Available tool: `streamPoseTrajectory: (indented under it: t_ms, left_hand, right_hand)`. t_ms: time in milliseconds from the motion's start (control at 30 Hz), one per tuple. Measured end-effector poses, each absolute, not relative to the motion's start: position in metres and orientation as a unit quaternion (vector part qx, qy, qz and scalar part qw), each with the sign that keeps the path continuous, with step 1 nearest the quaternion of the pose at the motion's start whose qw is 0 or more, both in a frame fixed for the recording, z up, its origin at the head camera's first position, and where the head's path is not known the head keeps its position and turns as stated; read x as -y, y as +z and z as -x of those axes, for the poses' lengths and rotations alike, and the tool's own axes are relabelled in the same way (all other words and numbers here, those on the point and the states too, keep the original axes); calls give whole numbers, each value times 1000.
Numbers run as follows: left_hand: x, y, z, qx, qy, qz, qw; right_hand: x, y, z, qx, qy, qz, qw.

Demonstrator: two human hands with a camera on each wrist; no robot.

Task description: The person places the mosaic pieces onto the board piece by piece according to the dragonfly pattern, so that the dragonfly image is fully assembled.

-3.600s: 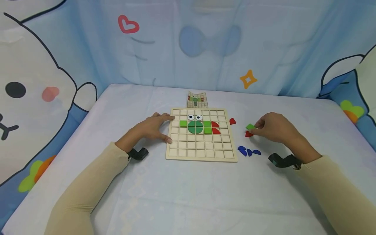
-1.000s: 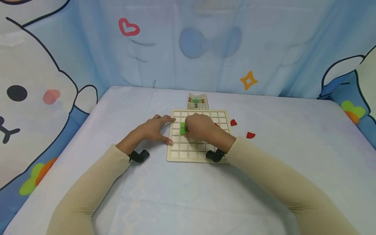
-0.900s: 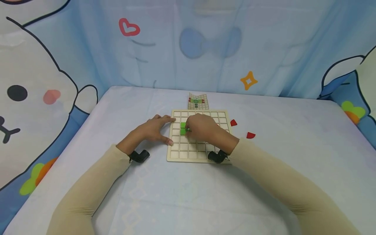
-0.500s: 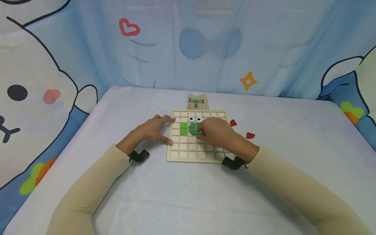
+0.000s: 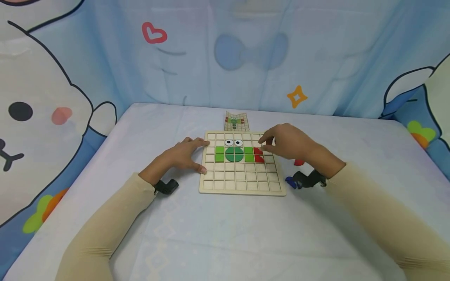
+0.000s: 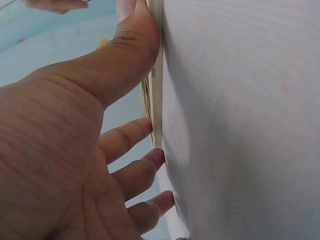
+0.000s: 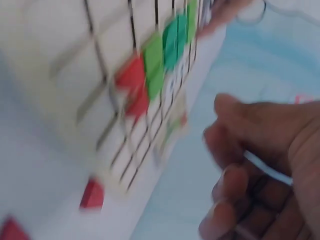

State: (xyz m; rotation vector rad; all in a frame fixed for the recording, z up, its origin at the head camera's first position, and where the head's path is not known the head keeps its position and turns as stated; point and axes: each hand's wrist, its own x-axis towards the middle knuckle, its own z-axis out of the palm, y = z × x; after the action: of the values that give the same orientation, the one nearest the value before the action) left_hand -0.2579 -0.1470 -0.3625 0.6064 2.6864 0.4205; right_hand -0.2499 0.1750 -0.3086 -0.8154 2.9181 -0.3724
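My left hand [image 5: 184,154] rests at the left edge of a wooden grid board [image 5: 242,183], thumb and fingertips touching its side in the left wrist view. Over the board's right part hovers my right hand [image 5: 293,142], with loosely bent fingers and nothing between them in the right wrist view. On the board, two light green squares [image 5: 219,157] are stacked left of a dark green circle [image 5: 230,156] made of quarter pieces. Two round eye pieces [image 5: 229,143] sit above it. Further right come two more green squares [image 5: 249,157] and two red quarter-round pieces [image 5: 259,159].
Behind the board lies a pattern card [image 5: 236,121]. To its right are a loose red piece [image 5: 299,162] and blue pieces [image 5: 290,181], partly covered by the right wrist camera [image 5: 309,179]. Another red piece [image 7: 92,194] shows near the board's corner. A printed curtain hangs behind.
The green square pinched off the board earlier now sits below the left green square. My right hand has let go and moved rightward across the board. My left hand has stayed put.
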Motion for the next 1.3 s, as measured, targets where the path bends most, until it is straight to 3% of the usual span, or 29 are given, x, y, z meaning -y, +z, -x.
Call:
streamPoseTrajectory:
  t_ms: [267, 533, 1300]
  left_hand:
    - [147, -363, 258, -948, 153, -218, 175]
    - [146, -363, 258, -948, 153, -213, 179]
    - [147, -364, 258, -949, 153, -209, 177]
  right_hand:
    - [-223, -318, 290, -951, -199, 223, 76]
    - [-265, -352, 313, -933, -277, 163, 164]
    - [-263, -369, 316, -944, -260, 142, 143]
